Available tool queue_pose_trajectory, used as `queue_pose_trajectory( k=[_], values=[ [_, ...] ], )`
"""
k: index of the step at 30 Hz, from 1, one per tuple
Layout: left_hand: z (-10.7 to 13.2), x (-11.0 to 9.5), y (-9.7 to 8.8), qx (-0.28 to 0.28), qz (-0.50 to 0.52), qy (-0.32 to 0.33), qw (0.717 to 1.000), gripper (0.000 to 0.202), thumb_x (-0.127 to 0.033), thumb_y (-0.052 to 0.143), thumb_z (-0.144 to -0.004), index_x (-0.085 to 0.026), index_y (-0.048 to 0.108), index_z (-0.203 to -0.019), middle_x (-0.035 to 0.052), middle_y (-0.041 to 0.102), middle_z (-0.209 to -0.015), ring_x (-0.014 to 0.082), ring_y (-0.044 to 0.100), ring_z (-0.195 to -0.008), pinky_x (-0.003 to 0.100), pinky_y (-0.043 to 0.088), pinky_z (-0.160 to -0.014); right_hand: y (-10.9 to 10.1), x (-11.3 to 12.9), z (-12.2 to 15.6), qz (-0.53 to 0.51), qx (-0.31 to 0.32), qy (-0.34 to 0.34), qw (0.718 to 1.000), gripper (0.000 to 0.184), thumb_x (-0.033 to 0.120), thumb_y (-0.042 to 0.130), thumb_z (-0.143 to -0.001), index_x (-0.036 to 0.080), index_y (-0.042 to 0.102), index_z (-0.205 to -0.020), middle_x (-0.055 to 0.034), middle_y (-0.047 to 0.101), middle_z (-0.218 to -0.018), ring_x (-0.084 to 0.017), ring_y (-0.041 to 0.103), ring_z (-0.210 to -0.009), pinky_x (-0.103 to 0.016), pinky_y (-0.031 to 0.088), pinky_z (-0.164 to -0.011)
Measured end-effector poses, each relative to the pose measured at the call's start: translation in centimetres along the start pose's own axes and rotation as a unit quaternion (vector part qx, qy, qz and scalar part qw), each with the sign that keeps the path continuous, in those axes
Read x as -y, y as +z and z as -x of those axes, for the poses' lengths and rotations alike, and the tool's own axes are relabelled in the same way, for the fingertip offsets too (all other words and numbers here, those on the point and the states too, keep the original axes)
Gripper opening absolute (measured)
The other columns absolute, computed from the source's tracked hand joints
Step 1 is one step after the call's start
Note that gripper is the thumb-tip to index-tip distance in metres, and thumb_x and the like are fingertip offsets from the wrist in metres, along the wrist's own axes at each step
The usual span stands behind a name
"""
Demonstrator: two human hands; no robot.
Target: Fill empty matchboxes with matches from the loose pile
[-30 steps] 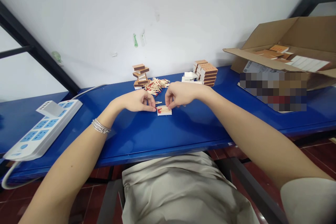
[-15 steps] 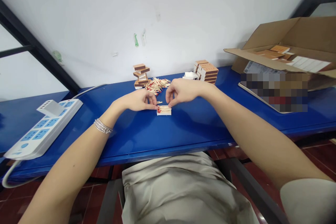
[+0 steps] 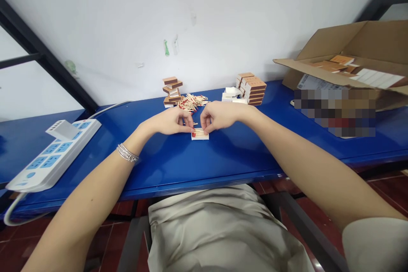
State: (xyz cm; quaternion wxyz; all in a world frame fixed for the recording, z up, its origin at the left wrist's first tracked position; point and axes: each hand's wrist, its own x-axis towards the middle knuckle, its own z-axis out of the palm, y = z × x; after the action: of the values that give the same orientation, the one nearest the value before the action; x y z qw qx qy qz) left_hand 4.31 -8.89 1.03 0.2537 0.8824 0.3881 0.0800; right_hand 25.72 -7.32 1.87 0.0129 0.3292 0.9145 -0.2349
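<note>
A small white matchbox tray (image 3: 200, 138) lies on the blue table in front of me, with wooden matches (image 3: 198, 131) in it, red heads to the left. My left hand (image 3: 174, 121) is closed in a pinch at the tray's left end, thumb and fingertips on the match heads. At the other end, my right hand (image 3: 219, 115) pinches the plain ends of the matches, covering part of them. Just behind the tray, a few loose matches (image 3: 195, 123) lie on the table. Farther back is a heap of matches (image 3: 193, 103), partly hidden by my hands.
Brown matchboxes (image 3: 171, 92) are stacked at the left of the heap. White trays (image 3: 230, 93) and another matchbox stack (image 3: 255, 89) stand against the wall. An open carton (image 3: 338, 46) holds more boxes at right; a power strip (image 3: 54, 157) lies left.
My right hand has come down and slightly left onto the matches, closing the gap to my left hand. My left hand stays nearly in place. More white trays show behind my right hand.
</note>
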Motion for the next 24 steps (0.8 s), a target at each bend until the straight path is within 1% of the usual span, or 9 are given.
queue_pose_trajectory(
  k=[3,6,8,10,13,16,18,22,24],
  values=[
    [0.0,0.2,-0.3,-0.007,-0.003,-0.008,1.000,0.032,-0.045,0.064,-0.077,-0.014,0.068,-0.087,0.0041,0.070,-0.078,0.0098,0.055,-0.059,0.022,0.042,-0.056,-0.3,-0.1,0.2,-0.009,-0.002,0.000,1.000,0.029,0.040,0.073,-0.065,0.018,0.073,-0.083,-0.0018,0.070,-0.071,-0.014,0.060,-0.063,-0.024,0.040,-0.057],
    [0.1,0.6,-0.5,-0.034,-0.029,-0.026,0.999,0.033,-0.046,0.062,-0.077,-0.015,0.068,-0.086,0.0036,0.069,-0.077,0.0098,0.054,-0.058,0.022,0.041,-0.055,-0.4,-0.4,0.2,-0.001,-0.028,-0.005,1.000,0.036,0.045,0.074,-0.063,0.018,0.072,-0.086,-0.0021,0.070,-0.075,-0.014,0.060,-0.066,-0.024,0.040,-0.058],
    [0.1,1.1,-0.6,-0.070,-0.061,-0.039,0.995,0.034,-0.046,0.064,-0.075,-0.014,0.067,-0.089,0.0048,0.069,-0.083,0.0108,0.055,-0.062,0.023,0.043,-0.058,-0.4,-0.5,0.1,0.003,-0.035,0.000,0.999,0.046,0.048,0.077,-0.059,0.018,0.070,-0.093,-0.0025,0.070,-0.081,-0.014,0.061,-0.068,-0.023,0.040,-0.059],
    [0.1,1.6,-0.5,-0.095,-0.086,-0.055,0.990,0.038,-0.045,0.068,-0.071,-0.014,0.066,-0.093,0.0062,0.068,-0.090,0.0116,0.055,-0.065,0.024,0.044,-0.060,-0.1,-0.5,-0.1,0.002,-0.012,0.012,1.000,0.059,0.050,0.080,-0.053,0.018,0.068,-0.101,-0.0030,0.070,-0.088,-0.014,0.061,-0.069,-0.023,0.039,-0.058],
    [0.0,2.0,-0.3,-0.097,-0.094,-0.073,0.988,0.040,-0.046,0.070,-0.069,-0.014,0.065,-0.093,0.0065,0.067,-0.089,0.0119,0.055,-0.065,0.025,0.044,-0.061,0.4,-0.2,-0.4,0.005,0.026,0.015,1.000,0.066,0.052,0.082,-0.048,0.018,0.066,-0.103,-0.0031,0.069,-0.091,-0.014,0.060,-0.069,-0.023,0.039,-0.058],
    [-0.2,2.0,0.0,-0.079,-0.098,-0.068,0.990,0.031,-0.042,0.066,-0.072,-0.014,0.065,-0.087,0.0049,0.067,-0.083,0.0121,0.056,-0.065,0.024,0.044,-0.061,0.8,0.0,-0.7,-0.001,0.026,-0.007,1.000,0.065,0.054,0.081,-0.049,0.018,0.066,-0.102,-0.0027,0.069,-0.089,-0.014,0.060,-0.069,-0.023,0.039,-0.059],
    [-0.3,1.6,0.1,-0.066,-0.104,-0.059,0.991,0.024,-0.036,0.063,-0.073,-0.015,0.066,-0.084,0.0042,0.068,-0.079,0.0124,0.055,-0.064,0.024,0.043,-0.060,0.8,-0.2,-0.8,-0.021,0.007,-0.019,1.000,0.064,0.055,0.078,-0.053,0.018,0.066,-0.104,-0.0030,0.069,-0.089,-0.013,0.059,-0.068,-0.023,0.039,-0.060],
    [-0.5,0.8,0.5,-0.058,-0.105,-0.055,0.991,0.019,-0.026,0.059,-0.072,-0.015,0.067,-0.084,0.0045,0.069,-0.079,0.0128,0.056,-0.063,0.024,0.042,-0.058,0.4,-1.4,-1.0,-0.026,-0.110,0.000,0.994,0.047,0.051,0.070,-0.068,0.016,0.068,-0.099,-0.0052,0.070,-0.090,-0.013,0.059,-0.070,-0.023,0.039,-0.061],
    [-0.5,0.5,0.6,-0.056,-0.106,-0.063,0.991,0.020,-0.025,0.058,-0.072,-0.015,0.067,-0.086,0.0045,0.069,-0.078,0.0129,0.056,-0.063,0.024,0.042,-0.058,0.5,-2.1,-1.3,-0.018,-0.140,0.014,0.990,0.039,0.046,0.069,-0.070,0.015,0.069,-0.094,-0.0053,0.070,-0.089,-0.013,0.060,-0.070,-0.023,0.040,-0.062]
  ],
)
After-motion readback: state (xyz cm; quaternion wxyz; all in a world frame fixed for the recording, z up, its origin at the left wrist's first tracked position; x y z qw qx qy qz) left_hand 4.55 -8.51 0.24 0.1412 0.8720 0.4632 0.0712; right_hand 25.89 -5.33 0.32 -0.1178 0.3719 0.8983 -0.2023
